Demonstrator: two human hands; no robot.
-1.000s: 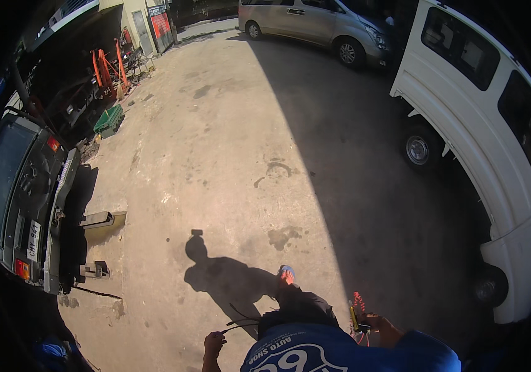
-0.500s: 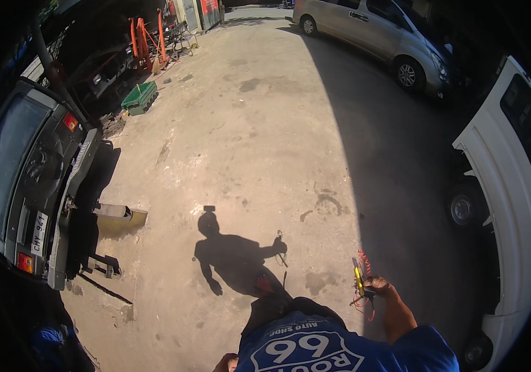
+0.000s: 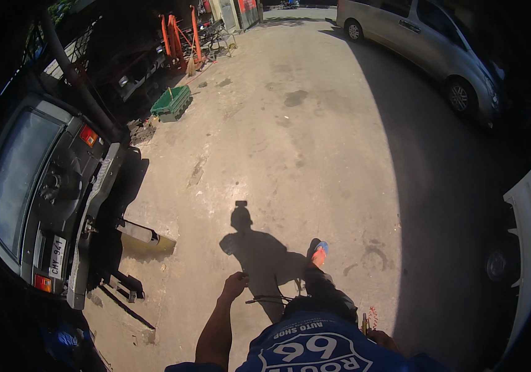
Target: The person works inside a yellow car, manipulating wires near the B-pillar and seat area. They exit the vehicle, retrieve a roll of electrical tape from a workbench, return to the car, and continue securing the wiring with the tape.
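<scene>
My left hand (image 3: 235,284) is out ahead of my body over the sunlit floor, fingers closed; what it holds is too small to make out against the dark shadow. My right hand (image 3: 379,338), low at my right side and partly hidden by my blue shirt (image 3: 296,335), grips a yellow tool (image 3: 365,322) with a red coiled cord (image 3: 373,317). Thin dark cables (image 3: 268,299) show just in front of my waist. One foot in a sandal (image 3: 318,252) is forward on the concrete.
A dark vehicle's rear (image 3: 48,192) with a metal step stands left, near a green crate (image 3: 171,99) and orange lifting frames (image 3: 174,40). A silver van (image 3: 414,43) is parked at back right, a white vehicle (image 3: 523,204) at right. Concrete driveway (image 3: 296,155) runs ahead, half shaded.
My left hand has swung forward from the lower edge; my right hand has dropped back toward my side. The surroundings have shifted rightward, and the white vehicle has slid toward the rim.
</scene>
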